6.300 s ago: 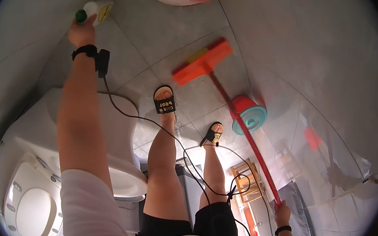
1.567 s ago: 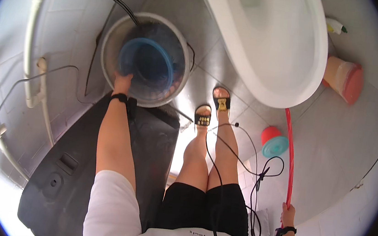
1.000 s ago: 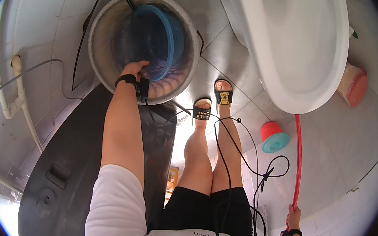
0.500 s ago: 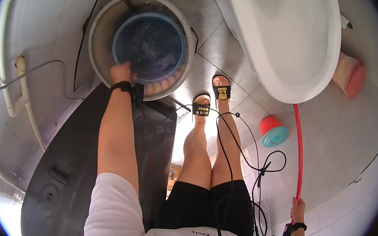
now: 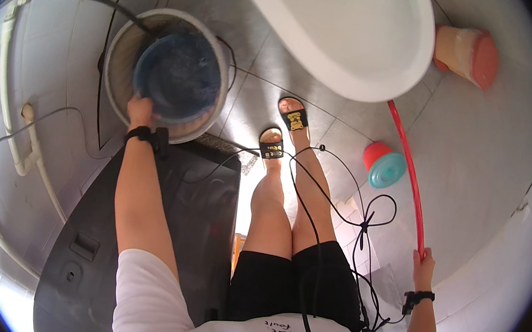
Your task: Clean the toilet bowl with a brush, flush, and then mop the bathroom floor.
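My left hand [image 5: 140,111] is closed on the near left rim of a blue plastic basin [image 5: 177,120]. Dark, rippling water is in the basin, which sits inside the mouth of a larger pale bucket [image 5: 111,75]; how deep the bucket goes is hidden. A black hose [image 5: 95,0] runs over the bucket's far left edge. On the far right, my right hand [image 5: 423,270] is wrapped round a long red pole [image 5: 412,171]. The pole's far end disappears beneath a white ceramic bowl-shaped fixture [image 5: 369,47].
A large dark grey appliance [image 5: 201,224] fills the near left. Looped black cables [image 5: 363,225] hang before my legs. On the tiled floor are a red tub with a teal top [image 5: 387,170] and an orange-and-pink container [image 5: 462,54]. Pale pipes [image 5: 6,74] run along the left wall.
The whole view has shifted, so the bucket and white fixture sit further left. More of the hose shows. My right hand is higher in the picture, still on the pole; my left stays on the basin.
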`<state>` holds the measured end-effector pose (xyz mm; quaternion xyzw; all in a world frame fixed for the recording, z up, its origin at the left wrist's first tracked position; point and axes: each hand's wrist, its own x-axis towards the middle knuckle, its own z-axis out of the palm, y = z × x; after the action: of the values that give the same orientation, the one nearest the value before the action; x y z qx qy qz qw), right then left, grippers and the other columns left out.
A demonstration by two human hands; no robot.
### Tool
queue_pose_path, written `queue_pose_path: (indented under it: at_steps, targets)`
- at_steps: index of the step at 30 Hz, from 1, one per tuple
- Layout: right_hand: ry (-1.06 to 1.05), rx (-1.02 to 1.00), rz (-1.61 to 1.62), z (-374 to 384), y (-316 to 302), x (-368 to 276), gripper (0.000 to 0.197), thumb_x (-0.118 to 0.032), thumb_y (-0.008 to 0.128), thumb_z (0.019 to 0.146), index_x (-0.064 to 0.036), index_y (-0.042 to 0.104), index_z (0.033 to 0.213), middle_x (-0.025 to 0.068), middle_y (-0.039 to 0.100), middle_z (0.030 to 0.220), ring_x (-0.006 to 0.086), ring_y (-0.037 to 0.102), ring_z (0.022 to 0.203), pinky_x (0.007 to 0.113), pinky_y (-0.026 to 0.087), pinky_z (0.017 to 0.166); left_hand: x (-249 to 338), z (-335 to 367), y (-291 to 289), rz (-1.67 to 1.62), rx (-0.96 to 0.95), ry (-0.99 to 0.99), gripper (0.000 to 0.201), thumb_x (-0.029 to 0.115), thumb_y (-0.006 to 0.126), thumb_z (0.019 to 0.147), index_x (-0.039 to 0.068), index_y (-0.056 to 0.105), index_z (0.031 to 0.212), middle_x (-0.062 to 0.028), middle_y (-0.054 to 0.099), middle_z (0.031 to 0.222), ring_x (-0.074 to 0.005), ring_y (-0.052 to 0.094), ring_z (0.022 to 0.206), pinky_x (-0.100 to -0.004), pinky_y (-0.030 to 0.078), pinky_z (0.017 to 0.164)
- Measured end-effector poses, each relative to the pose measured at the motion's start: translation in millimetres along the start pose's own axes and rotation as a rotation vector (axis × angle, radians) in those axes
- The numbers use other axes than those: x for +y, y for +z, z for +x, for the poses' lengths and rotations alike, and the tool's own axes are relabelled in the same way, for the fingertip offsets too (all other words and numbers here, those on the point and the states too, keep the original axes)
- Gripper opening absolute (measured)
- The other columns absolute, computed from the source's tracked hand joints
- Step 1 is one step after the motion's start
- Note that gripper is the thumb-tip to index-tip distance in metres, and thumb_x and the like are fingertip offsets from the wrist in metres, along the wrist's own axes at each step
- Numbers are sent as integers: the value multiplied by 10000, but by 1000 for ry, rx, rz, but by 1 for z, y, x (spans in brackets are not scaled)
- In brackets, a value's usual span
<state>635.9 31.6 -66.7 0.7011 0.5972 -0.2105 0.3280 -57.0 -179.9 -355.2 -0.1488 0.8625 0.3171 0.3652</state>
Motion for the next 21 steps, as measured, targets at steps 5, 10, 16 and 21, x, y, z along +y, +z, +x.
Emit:
queue_pose_path:
  at_steps: [5, 10, 16, 21]
  targets:
    - [-67, 169, -113, 7, 24, -2, 221, -245, 541, 807, -54, 519, 915, 187, 577, 672, 360, 567, 634, 422, 443, 560, -22, -21, -28, -307, -183, -14, 654, -55, 425, 706, 35, 242, 1328, -159, 582, 778, -190, 501, 490, -292, 443, 487]
    - [-129, 231, -162, 23, 33, 18, 222, -239, 540, 802, -67, 530, 943, 189, 585, 706, 366, 567, 658, 436, 450, 573, -5, -74, -39, -274, -246, 15, 669, -58, 414, 710, 44, 212, 1340, -168, 585, 764, -187, 510, 538, -271, 438, 485]
    - [-362, 294, -270, 47, -56, 25, 200, -182, 576, 751, -73, 557, 917, 157, 573, 694, 335, 559, 650, 419, 440, 563, 11, -131, -29, -121, -340, 70, 703, -66, 417, 664, 26, 218, 1332, -225, 599, 814, -185, 518, 465, -255, 440, 412]
    - [-332, 344, -452, 80, -99, 31, 212, -181, 589, 722, -106, 570, 920, 111, 576, 683, 300, 564, 686, 414, 434, 615, -5, -177, 20, -42, -446, 46, 710, -65, 435, 656, 41, 234, 1330, -236, 596, 820, -184, 522, 458, -261, 438, 389]
